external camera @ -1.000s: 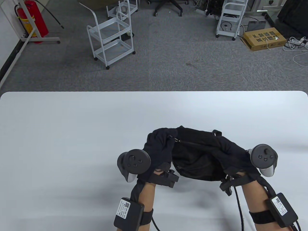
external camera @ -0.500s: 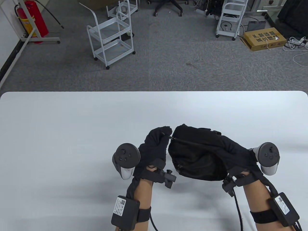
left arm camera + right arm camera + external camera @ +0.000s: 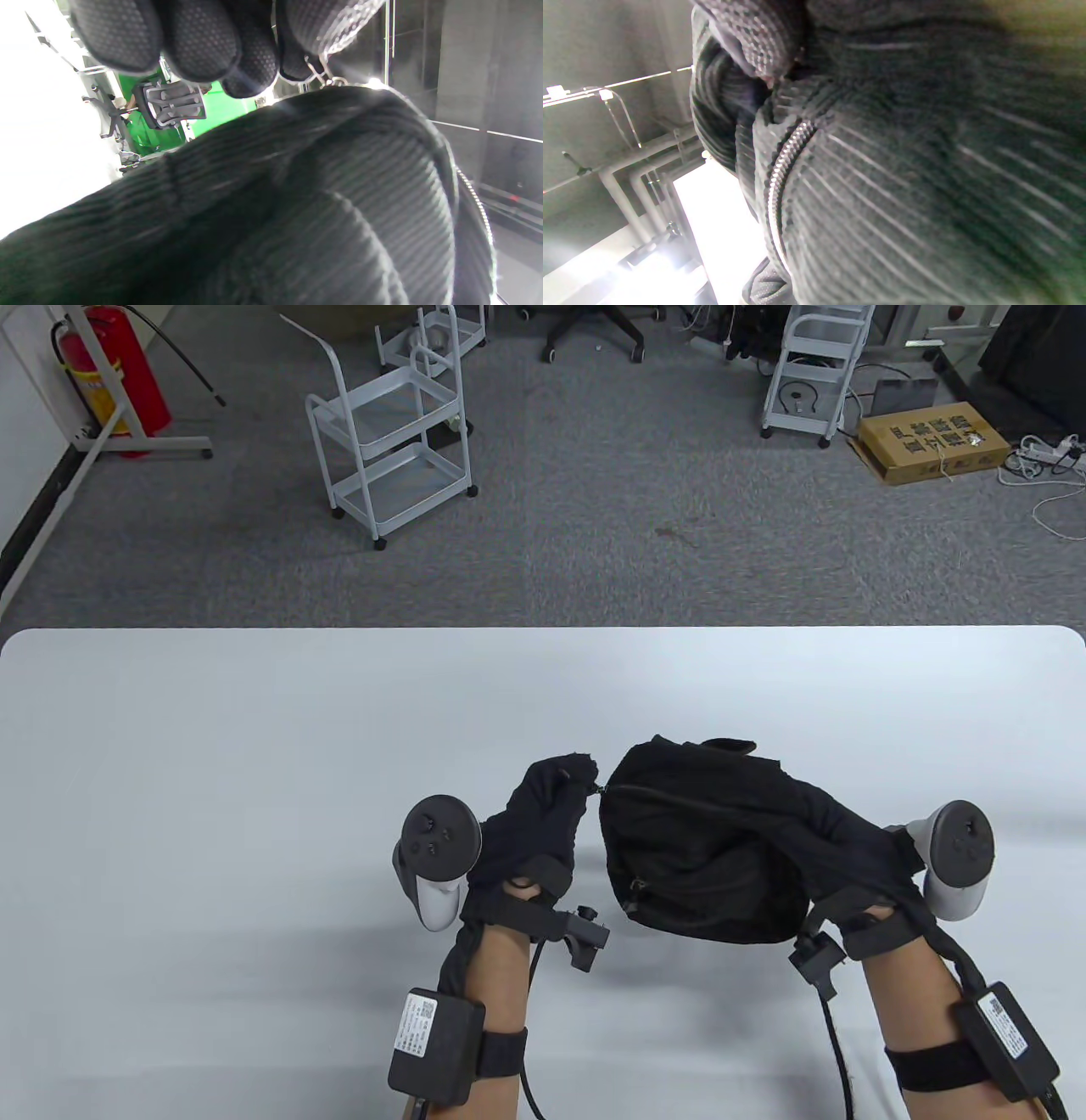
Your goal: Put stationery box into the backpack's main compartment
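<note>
Seemingly at the zipping stage, a person's left hand (image 3: 543, 814) pinches the metal zipper pull (image 3: 601, 790) at the left end of a small black corduroy backpack (image 3: 700, 857), fingers curled closed around the tab, while the right hand (image 3: 836, 836) grips the bag's right side, fingers wrapped into the fabric, above a white table (image 3: 254, 772). Close up, the left wrist view shows the left fingertips (image 3: 199, 46) bunched over the pull's ring (image 3: 328, 76), with ribbed cloth bulging just below. The stationery box is nowhere in sight in any view; it is likely already inside the main compartment, though the pictures cannot confirm it. The zipper track (image 3: 780, 169) runs along a curved, puckered seam in the right wrist view, and that slack is the likely trouble: loose corduroy could be drawn into the slider and jam it, or the small tab could slip from the gloved pinch if the pull comes at an angle. Should the right hand's hold ease, the soft bag would fold rather than give counter-tension, and any gap left in the opening could let the contents slide out.
</note>
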